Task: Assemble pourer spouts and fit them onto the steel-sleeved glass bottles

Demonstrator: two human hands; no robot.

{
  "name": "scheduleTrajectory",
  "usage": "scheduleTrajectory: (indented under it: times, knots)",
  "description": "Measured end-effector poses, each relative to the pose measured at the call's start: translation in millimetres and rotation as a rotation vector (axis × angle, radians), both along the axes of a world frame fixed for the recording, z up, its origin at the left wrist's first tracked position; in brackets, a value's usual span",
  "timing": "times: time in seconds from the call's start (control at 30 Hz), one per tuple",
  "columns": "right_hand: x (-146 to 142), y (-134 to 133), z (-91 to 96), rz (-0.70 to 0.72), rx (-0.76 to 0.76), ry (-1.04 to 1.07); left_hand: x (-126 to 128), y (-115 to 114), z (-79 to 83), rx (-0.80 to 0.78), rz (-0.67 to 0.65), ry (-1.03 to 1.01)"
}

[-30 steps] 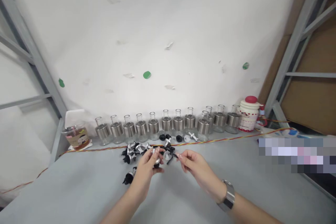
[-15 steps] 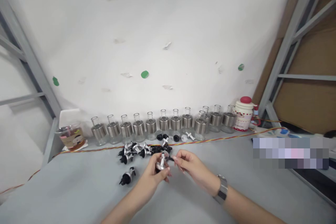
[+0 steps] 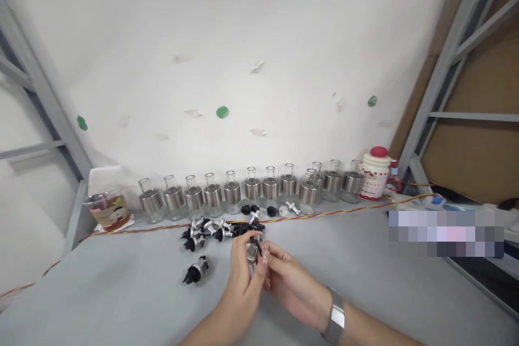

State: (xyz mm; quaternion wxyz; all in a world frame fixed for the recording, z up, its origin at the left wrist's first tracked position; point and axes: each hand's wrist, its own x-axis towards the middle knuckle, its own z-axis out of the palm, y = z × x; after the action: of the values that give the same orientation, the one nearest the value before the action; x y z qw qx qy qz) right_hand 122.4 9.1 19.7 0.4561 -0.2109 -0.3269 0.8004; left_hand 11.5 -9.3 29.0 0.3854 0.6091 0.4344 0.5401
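Now smooth grey tabletop (image 3: 121,292) is spreading wide; metal-sleeved glass bottles (image 3: 212,194) are standing ahead at twelve o'clock. The left hand (image 3: 243,286) is curling round a rounded silvery fitting (image 3: 252,254), ten o'clock from the right hand (image 3: 298,289), whose grip I can't tell.

Grey bench (image 3: 121,297), row of steel-sleeved glass bottles (image 3: 252,188), red-and-yellow wire (image 3: 324,215) along their front, silver-and-black stoppers (image 3: 196,270) nearer than the bottles, red-lidded jar (image 3: 374,177) right of them, white paper (image 3: 130,222) left of them

Looks like clear glass and brushed metal on the bottles (image 3: 212,195), silvery metal and black plastic on the fittings (image 3: 196,271); looks smooth and matt across the counter (image 3: 101,286).
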Motion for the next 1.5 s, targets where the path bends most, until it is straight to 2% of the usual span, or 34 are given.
scheduleTrajectory:
  times: [0.1,0.37,0.53,0.63,0.97,1.13,1.5]
  knots:
    - [-1,2,-3.5,-0.048,0.009,0.013,5,1,-3.7,-0.027,0.033,-0.025]
    - [6,5,5.9,-0.043,0.151,-0.098,2,7,-12.9,-0.178,-0.069,-0.274]
    - [11,7,14.0,0.011,0.158,-0.134,2,10,-10.8,-0.246,-0.268,-0.512]
    - [12,7,13.7,0.013,0.140,-0.137,2,12,-9.6,-0.251,-0.331,-0.551]
    - [9,4,10.0,-0.064,0.106,-0.076,3,10,-12.7,-0.220,-0.352,-0.556]
    - [7,3,4.0,-0.108,0.142,-0.080,3,9,-14.0,-0.247,-0.340,-0.568]
    - [1,-2,10.1,-0.150,0.142,-0.086,3,11,-15.9,-0.273,-0.262,-0.569]
